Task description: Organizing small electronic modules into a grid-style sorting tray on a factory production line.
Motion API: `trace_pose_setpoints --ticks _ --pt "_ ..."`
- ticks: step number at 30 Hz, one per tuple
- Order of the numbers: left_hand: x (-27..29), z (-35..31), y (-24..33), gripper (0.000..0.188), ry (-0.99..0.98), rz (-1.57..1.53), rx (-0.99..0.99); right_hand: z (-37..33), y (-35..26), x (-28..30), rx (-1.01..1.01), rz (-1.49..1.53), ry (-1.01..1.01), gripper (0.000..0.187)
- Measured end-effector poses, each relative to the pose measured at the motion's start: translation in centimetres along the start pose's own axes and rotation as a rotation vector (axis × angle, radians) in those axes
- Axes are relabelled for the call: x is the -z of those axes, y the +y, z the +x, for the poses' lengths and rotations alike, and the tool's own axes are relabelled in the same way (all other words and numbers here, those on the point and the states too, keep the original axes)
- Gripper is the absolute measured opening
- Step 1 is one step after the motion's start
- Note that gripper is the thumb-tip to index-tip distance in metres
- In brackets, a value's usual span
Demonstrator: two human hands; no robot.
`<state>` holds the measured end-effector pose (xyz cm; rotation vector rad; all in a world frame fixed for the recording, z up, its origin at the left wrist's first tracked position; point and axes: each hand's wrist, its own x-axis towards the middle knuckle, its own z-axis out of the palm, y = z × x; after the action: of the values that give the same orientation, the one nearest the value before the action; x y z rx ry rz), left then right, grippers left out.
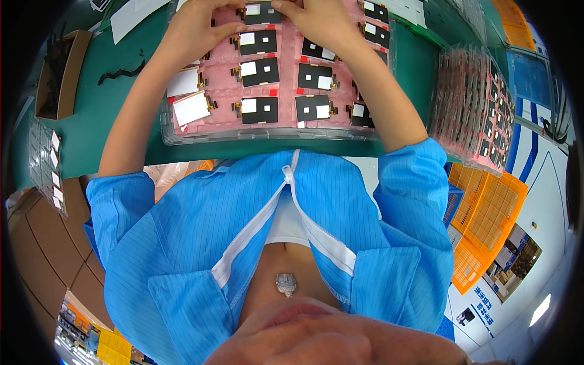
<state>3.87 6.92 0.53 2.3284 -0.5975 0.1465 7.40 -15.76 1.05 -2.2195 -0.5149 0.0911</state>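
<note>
A clear tray lined with pink foam lies on the green table in front of me. It holds rows of black rectangular panels, each with a white square and a small gold-brown flex tail. My left hand is at the left end of the far black panel, its thumb at the lower corner and a finger at the upper. At that panel's upper right corner is the thumb of my right hand. The other fingertips of both hands are cut off by the upper edge.
Stacked clear trays of panels stand at the right. On the left are a cardboard box with dark strips, a loose black strip and another tray edge. White-covered panels fill the tray's left column. Orange crates sit lower right.
</note>
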Motion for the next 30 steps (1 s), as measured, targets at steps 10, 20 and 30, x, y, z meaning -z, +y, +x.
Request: trace_pose_setpoints --ticks 10,20,30 --pt "-2.1 0.5 -2.2 0.037 0.130 -0.438 -0.249 0.1 -0.1 -0.4 0.039 -0.038 0.021 0.008" --pt "-0.1 0.0 -0.1 0.039 0.008 -0.032 0.013 0.0 0.0 -0.1 0.030 -0.072 0.034 0.010" --pt "-0.3 0.3 0.2 0.038 -0.007 -0.019 0.042 -0.3 0.7 -0.1 0.161 -0.095 0.075 0.010"
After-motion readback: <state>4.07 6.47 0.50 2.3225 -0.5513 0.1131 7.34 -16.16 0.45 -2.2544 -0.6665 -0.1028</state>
